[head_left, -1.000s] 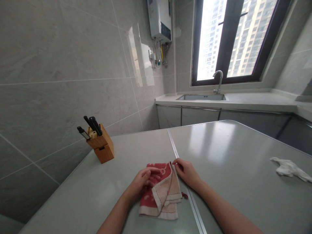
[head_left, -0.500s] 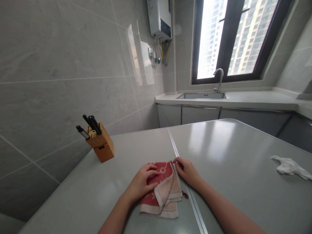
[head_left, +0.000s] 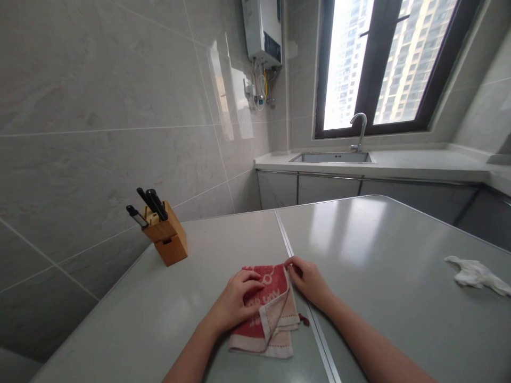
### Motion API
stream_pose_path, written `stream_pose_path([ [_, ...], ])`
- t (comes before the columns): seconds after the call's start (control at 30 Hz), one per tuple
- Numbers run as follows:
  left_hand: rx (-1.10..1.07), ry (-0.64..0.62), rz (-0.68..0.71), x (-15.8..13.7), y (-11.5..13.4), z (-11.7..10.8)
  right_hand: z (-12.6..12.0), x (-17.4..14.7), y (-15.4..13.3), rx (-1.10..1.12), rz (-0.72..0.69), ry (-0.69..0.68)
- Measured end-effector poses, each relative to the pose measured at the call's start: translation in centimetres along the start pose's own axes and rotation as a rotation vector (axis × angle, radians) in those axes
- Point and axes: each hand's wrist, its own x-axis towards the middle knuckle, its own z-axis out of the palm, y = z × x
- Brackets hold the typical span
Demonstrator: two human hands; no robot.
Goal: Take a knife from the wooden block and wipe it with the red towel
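A red and cream towel (head_left: 275,290) lies folded on the grey table (head_left: 223,239), its lower right corner turned back over a paler layer. My left hand (head_left: 241,298) rests flat on its left side, fingers stretched out and a little apart. At the towel's upper right corner, the thumb and forefinger of my right hand (head_left: 303,274) are pinched on the edge. A small dark red tassel-like piece (head_left: 304,319) lies by the towel's right side, next to the metal strip (head_left: 315,319) across the tabletop.
A wooden knife block (head_left: 171,239) with several black-handled knives stands at the left by the tiled wall. A crumpled white cloth or tissue (head_left: 475,274) lies at the right. Beyond the table are a sink (head_left: 335,158) with a tap (head_left: 361,130) and a window.
My right hand has drawn the towel's upper right corner slightly right, spreading the red layer flatter. My left hand has stayed on the towel, shifting only slightly.
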Motion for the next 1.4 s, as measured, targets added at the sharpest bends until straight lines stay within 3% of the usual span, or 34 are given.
stream_pose_path([
  [0.67, 0.070, 0.023, 0.007, 0.0, 0.6, -0.1, 0.0, -0.2, -0.1, 0.005, -0.011, -0.032],
  [0.87, 0.152, 0.116, -0.011, 0.0, -0.5, -0.3, -0.1, -0.1, -0.1, -0.009, -0.007, -0.048],
  [0.97, 0.242, 0.316, -0.059, 0.1, -1.7, -0.3, -0.3, -0.2, -0.6, -0.035, -0.021, -0.079],
  [1.07, 0.295, 0.655, -0.143, 0.0, -2.8, -0.9, -0.6, -0.4, -1.3, -0.108, -0.069, -0.130],
  [1.23, 0.375, 1.165, -0.273, -1.0, -4.5, -4.4, -0.7, -0.4, -1.8, -0.172, -0.122, -0.171],
  [1.3, 0.444, 1.313, -0.307, -1.7, -5.5, -6.3, -0.7, -0.4, -1.6, -0.181, -0.114, -0.168],
  [1.4, 0.506, 1.404, -0.364, -2.1, -7.6, -9.2, -0.8, -0.4, -1.4, -0.197, -0.098, -0.155],
])
